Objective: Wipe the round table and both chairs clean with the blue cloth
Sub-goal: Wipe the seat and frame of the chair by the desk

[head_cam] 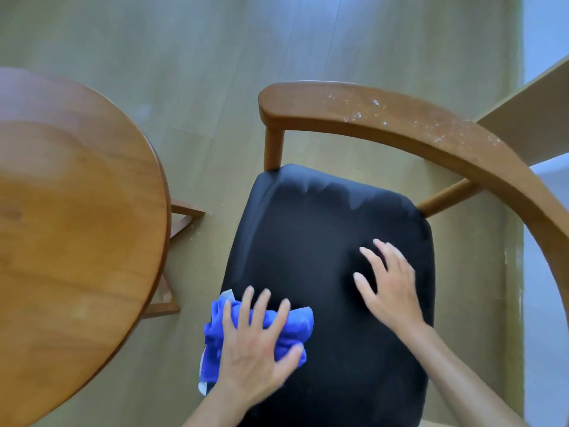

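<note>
Two hands rest on the chair's black seat (pixel 308 241). The left hand (pixel 255 343) presses the bunched blue cloth (pixel 295 325) under straight, spread fingers at the seat's left edge, beside the round table (pixel 77 226). The right hand (pixel 388 285) lies flat, fingers spread, holding nothing.

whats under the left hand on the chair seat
The left hand presses the bunched blue cloth onto the black seat. The cloth's middle and the seat beneath it are covered.

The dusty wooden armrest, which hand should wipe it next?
Probably the left hand: it already presses the blue cloth. The right hand is nearer the speckled armrest but bare.
</note>
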Demonstrator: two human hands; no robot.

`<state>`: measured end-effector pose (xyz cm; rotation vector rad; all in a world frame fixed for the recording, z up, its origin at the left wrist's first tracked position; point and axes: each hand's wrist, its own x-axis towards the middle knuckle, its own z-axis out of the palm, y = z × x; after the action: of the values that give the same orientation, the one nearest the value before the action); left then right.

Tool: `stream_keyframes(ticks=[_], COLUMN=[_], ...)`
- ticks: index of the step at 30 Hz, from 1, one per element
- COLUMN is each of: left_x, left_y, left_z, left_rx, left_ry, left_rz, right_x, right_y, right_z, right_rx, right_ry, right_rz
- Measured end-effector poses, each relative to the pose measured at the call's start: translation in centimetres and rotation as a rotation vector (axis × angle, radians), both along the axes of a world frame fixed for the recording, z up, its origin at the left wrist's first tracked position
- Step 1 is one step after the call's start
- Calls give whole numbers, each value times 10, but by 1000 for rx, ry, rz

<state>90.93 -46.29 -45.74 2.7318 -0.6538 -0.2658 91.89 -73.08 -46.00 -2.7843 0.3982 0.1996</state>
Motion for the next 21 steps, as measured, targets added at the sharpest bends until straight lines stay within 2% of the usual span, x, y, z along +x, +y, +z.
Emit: stream_keyframes(ticks=[3,6,9,14,17,21], left_x=[-30,-16,14,54,65,114], left_y=[21,34,24,2,-8,-55], left_z=[-18,-26,-27,-32,-37,-38], left_rx=[107,205,188,168,122,83], left_ry=[-80,-195,-279,-289,-305,-338], left_rz=[-192,-319,-348,-372,-315,-78], right_x=[-23,-31,-34,-36,-37,-38], right_y=[-9,-6,-6,-9,-10,-10], right_z=[-29,-49,-60,-72,-77,-81], right_rx=[-124,-169,-207,-224,-235,-238], right_ry=[121,108,85,33,-5,-53], right_rz=[69,80,71,77,76,74])
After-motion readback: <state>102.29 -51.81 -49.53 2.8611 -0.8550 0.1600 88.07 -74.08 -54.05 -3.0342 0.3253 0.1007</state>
